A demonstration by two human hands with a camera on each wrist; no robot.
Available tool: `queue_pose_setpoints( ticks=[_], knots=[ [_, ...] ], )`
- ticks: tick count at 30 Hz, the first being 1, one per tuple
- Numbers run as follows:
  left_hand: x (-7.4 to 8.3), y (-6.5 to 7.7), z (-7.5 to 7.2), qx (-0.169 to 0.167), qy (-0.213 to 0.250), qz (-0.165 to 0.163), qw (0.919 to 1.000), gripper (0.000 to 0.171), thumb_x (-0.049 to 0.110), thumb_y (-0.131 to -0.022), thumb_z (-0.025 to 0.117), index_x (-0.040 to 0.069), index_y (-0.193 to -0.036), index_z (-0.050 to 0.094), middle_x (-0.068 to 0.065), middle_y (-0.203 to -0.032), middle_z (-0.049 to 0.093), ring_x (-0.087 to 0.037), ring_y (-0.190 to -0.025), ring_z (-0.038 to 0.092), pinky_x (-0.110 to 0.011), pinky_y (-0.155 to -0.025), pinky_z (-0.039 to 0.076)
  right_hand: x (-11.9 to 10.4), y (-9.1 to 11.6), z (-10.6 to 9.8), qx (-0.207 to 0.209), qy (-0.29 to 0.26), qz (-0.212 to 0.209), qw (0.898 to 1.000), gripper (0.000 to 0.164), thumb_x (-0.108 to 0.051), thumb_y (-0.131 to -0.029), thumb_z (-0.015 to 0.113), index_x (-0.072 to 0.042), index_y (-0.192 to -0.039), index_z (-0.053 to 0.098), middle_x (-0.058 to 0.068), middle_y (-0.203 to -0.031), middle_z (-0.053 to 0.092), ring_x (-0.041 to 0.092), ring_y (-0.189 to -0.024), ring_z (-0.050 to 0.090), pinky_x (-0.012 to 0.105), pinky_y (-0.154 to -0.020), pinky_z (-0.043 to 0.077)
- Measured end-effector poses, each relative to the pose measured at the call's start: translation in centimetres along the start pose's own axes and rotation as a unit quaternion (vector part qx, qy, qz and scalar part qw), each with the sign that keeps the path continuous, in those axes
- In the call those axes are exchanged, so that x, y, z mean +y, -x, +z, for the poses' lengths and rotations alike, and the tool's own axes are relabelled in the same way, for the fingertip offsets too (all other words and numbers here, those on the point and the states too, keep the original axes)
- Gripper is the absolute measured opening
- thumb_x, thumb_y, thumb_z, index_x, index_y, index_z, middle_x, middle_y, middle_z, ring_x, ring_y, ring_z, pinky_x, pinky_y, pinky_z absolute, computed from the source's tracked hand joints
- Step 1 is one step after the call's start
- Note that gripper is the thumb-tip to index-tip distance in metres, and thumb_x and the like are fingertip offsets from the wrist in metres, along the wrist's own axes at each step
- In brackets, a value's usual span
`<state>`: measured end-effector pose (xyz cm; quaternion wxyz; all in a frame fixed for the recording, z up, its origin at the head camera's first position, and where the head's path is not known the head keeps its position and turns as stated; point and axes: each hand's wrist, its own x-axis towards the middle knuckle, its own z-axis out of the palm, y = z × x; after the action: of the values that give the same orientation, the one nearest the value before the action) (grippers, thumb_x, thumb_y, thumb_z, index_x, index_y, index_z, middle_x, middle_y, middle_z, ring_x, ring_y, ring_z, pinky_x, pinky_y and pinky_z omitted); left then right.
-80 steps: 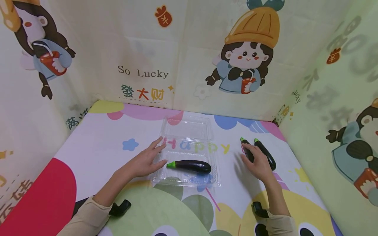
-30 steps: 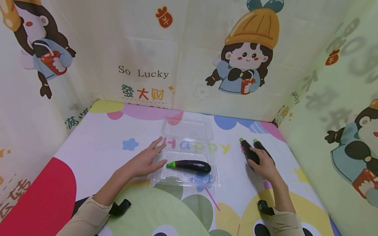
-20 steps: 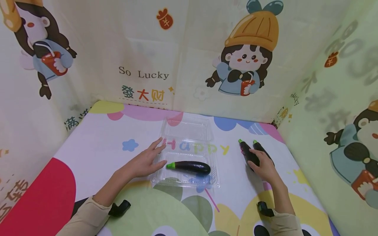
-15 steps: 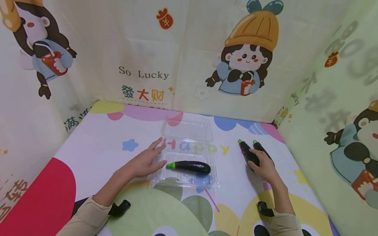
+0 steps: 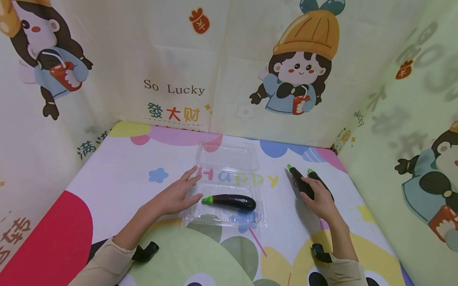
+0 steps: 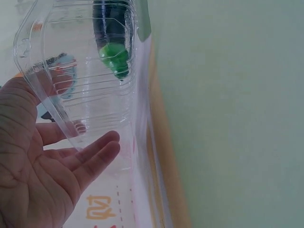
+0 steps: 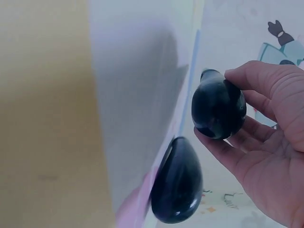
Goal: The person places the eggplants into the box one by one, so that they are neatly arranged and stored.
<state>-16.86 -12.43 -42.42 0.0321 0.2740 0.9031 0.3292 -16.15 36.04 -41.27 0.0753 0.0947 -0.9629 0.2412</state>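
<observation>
Black eggplant [image 5: 299, 178] is held in the right hand [image 5: 321, 201], with the clear plastic box [image 5: 222, 188] placed to its left.

Its thick part is gripped by thumb and curled fingers, its long axis directed away from the body and slightly left, green tip foremost; it seems to be lifted off the table [image 5: 118, 174]. Just to its right, a second eggplant [image 5: 318, 177] is seen, nearly parallel. Leftward, the box is laid open, and in its near half a third eggplant [image 5: 232, 201] is set crosswise, out of line with the held one. The left hand [image 5: 175, 196] is nearer the box, its fingers spread, fairly straight, at the left edge.
</observation>
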Motion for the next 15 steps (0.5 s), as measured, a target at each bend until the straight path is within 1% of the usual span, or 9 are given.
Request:
queue_pose_setpoints(
  ticks=[5,12,15],
  knots=[
    [0.0,0.0,0.0,0.0,0.005,-0.003,1.0,0.071,0.031,-0.099,0.066,-0.003,-0.155,0.039,-0.024,-0.167,0.019,-0.044,-0.147,0.036,-0.059,-0.112,0.039,-0.6,-0.1,-0.1,0.009,0.0,-0.009,1.0,0.051,-0.005,-0.095,0.066,0.001,-0.144,0.052,0.031,-0.144,0.046,0.053,-0.131,0.045,0.069,-0.102,0.039],
    [0.1,0.0,0.1,0.0,0.008,-0.004,1.0,0.071,0.031,-0.099,0.066,-0.003,-0.155,0.039,-0.023,-0.167,0.019,-0.044,-0.146,0.037,-0.06,-0.112,0.04,-1.7,-0.1,0.0,0.028,-0.005,-0.045,0.999,0.052,-0.005,-0.094,0.067,0.002,-0.144,0.053,0.029,-0.142,0.049,0.051,-0.13,0.047,0.069,-0.103,0.038],
    [0.0,0.0,0.2,0.001,0.008,-0.004,1.0,0.071,0.031,-0.099,0.066,-0.003,-0.155,0.039,-0.023,-0.168,0.019,-0.044,-0.146,0.037,-0.06,-0.111,0.04,-2.1,-0.1,-0.1,0.028,-0.008,-0.047,0.998,0.052,-0.005,-0.095,0.067,0.001,-0.145,0.053,0.028,-0.143,0.049,0.052,-0.13,0.047,0.069,-0.103,0.038]
  ],
)
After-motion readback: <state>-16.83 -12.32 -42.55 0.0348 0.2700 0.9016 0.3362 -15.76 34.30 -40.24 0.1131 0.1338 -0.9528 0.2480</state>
